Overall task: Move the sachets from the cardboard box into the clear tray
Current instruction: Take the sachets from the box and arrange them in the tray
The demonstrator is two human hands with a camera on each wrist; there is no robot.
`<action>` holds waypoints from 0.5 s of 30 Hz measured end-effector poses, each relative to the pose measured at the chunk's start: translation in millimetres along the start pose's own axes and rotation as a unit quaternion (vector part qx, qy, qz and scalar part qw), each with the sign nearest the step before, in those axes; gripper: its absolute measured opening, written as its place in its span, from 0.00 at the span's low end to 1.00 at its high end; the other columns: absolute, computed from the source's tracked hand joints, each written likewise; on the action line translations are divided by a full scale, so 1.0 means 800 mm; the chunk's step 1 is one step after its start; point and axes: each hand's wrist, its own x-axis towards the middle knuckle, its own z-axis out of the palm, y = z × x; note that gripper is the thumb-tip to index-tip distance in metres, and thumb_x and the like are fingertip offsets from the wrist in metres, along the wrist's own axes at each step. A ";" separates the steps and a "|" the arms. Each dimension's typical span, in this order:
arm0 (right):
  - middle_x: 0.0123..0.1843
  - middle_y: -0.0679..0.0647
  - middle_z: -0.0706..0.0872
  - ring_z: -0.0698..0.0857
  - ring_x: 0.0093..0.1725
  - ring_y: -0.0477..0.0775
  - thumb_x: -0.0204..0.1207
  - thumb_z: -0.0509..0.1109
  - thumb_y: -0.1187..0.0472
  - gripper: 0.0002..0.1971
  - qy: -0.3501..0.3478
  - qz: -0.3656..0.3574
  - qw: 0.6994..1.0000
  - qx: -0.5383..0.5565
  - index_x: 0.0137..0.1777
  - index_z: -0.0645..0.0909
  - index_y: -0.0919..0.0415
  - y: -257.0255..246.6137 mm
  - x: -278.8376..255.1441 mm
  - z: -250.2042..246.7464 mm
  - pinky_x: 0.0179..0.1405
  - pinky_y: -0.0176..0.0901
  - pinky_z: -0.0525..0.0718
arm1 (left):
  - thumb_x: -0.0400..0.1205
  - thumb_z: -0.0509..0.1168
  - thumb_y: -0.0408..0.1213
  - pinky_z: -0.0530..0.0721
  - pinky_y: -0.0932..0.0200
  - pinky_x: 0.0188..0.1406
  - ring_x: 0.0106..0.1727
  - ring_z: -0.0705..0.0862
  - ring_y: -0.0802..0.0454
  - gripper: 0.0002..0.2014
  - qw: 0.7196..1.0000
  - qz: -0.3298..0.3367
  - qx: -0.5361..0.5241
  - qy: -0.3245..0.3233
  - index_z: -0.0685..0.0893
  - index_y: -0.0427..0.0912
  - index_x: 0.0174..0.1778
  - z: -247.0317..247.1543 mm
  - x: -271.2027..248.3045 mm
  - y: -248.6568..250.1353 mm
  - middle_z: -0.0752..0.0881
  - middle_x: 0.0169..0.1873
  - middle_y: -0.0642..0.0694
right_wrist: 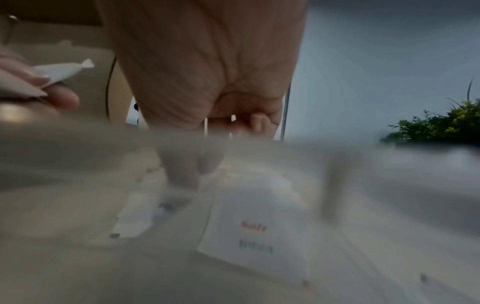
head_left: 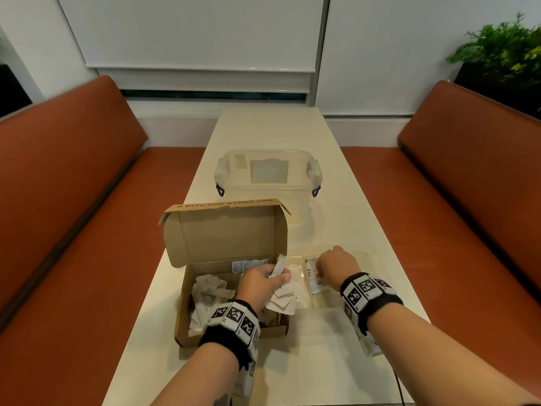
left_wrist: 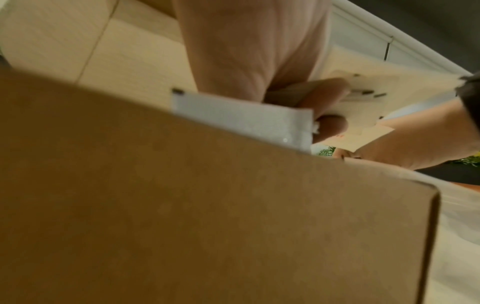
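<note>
Our pale counter (head_left: 307, 361) runs between orange benches (head_left: 73, 200). The cardboard box (head_left: 187, 326) holds sachets (head_left: 209, 287); our left hand (head_left: 260, 281) pinches one sachet (head_left: 278, 266); our right hand (head_left: 336, 266), fingers curled, reaches into the clear tray (head_left: 371, 256), its grip hidden.

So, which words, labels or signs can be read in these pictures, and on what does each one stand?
"A BITE FOR EVERY ONE": on the raised lid edge of the cardboard box.
Red word, perhaps "Salt", with a darker line below it: on a sachet in the clear tray; too blurred to be sure.
White label inside the box: print too small to read.
Wristband markers: black-and-white patterns, no words.
</note>
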 end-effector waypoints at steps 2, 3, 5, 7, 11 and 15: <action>0.54 0.56 0.85 0.77 0.61 0.56 0.79 0.65 0.63 0.09 0.010 -0.010 1.000 -0.011 0.53 0.86 0.58 0.000 -0.001 0.004 0.55 0.44 0.80 | 0.75 0.74 0.36 0.88 0.41 0.52 0.45 0.90 0.45 0.05 1.000 0.001 -0.003 0.002 0.90 0.52 0.37 0.000 0.000 0.000 0.92 0.39 0.47; 0.54 0.56 0.85 0.77 0.61 0.56 0.79 0.64 0.63 0.09 0.014 -0.015 1.000 -0.016 0.53 0.86 0.58 0.000 -0.002 0.006 0.54 0.44 0.80 | 0.75 0.74 0.37 0.88 0.42 0.52 0.45 0.90 0.46 0.04 1.000 0.000 -0.007 0.001 0.90 0.52 0.37 0.001 0.001 0.000 0.92 0.38 0.47; 0.54 0.55 0.85 0.76 0.61 0.55 0.79 0.64 0.62 0.08 0.027 -0.021 0.999 0.001 0.53 0.84 0.58 0.001 -0.004 0.008 0.53 0.43 0.79 | 0.75 0.75 0.38 0.88 0.42 0.52 0.44 0.90 0.47 0.03 1.000 -0.002 -0.011 -0.007 0.90 0.51 0.39 0.001 0.001 0.000 0.92 0.38 0.49; 0.53 0.53 0.84 0.77 0.57 0.53 0.77 0.68 0.57 0.07 0.061 -0.016 0.996 0.063 0.52 0.82 0.57 0.002 -0.006 0.005 0.50 0.41 0.77 | 0.75 0.75 0.39 0.88 0.42 0.52 0.46 0.90 0.45 0.02 1.000 -0.005 -0.014 -0.021 0.90 0.52 0.40 0.003 0.001 0.002 0.92 0.39 0.49; 0.36 0.52 0.85 0.81 0.38 0.49 0.77 0.67 0.43 0.18 0.122 0.016 0.964 0.237 0.41 0.85 0.58 -0.009 -0.014 -0.017 0.39 0.41 0.78 | 0.74 0.75 0.38 0.88 0.47 0.51 0.47 0.90 0.44 0.03 0.998 -0.004 -0.042 -0.045 0.91 0.51 0.40 0.011 -0.002 0.009 0.92 0.41 0.48; 0.35 0.60 0.88 0.80 0.32 0.46 0.73 0.71 0.41 0.22 0.068 -0.023 0.896 0.437 0.37 0.88 0.62 -0.026 -0.027 -0.033 0.36 0.40 0.78 | 0.77 0.73 0.39 0.84 0.58 0.50 0.49 0.88 0.51 0.05 0.996 0.017 -0.055 -0.072 0.89 0.47 0.47 0.018 -0.008 0.016 0.92 0.44 0.48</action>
